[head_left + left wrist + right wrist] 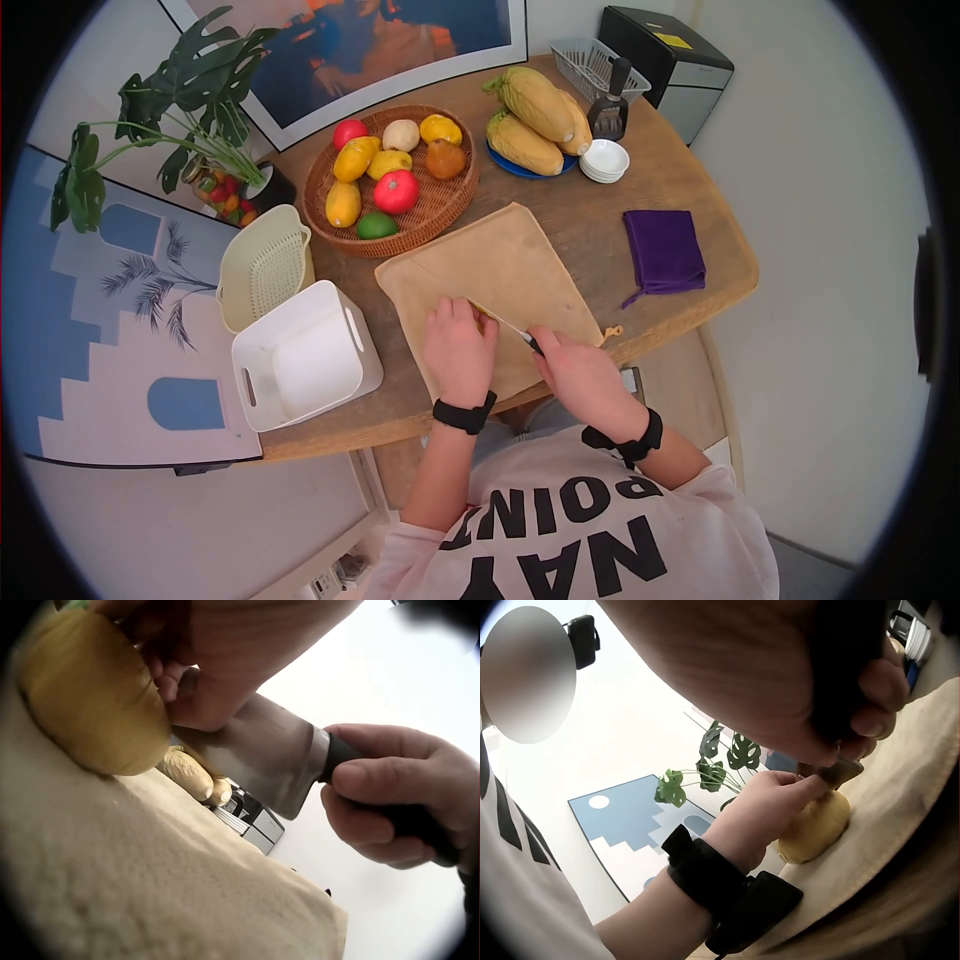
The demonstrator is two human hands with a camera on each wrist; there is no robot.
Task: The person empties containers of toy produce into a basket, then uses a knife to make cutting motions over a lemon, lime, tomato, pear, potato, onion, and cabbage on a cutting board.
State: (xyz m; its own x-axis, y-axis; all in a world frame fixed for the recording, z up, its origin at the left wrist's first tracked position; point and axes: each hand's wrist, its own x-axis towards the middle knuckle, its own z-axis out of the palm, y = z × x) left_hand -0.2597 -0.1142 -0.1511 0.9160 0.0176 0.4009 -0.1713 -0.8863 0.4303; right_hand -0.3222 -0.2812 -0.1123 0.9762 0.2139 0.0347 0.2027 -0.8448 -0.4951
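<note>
A yellow fruit or vegetable [94, 697] rests on the tan mat [510, 260], mostly hidden under the left hand in the head view. The left hand [462, 350] grips it from above with bent fingers. Curled round the black handle of a wide-bladed knife is the right hand [590, 385]. The knife's steel blade [259, 754] lies beside the left fingers, close to the yellow piece [817, 829]. Whether the edge is in its skin cannot be told.
A wicker tray of fruit [425, 228], a white bin [305, 365] and a green basket [265, 265] stand left and behind. Large yellow vegetables [535, 105], a dark bottle [608, 118], white bowls [604, 160] and a purple cloth [665, 250] are at right.
</note>
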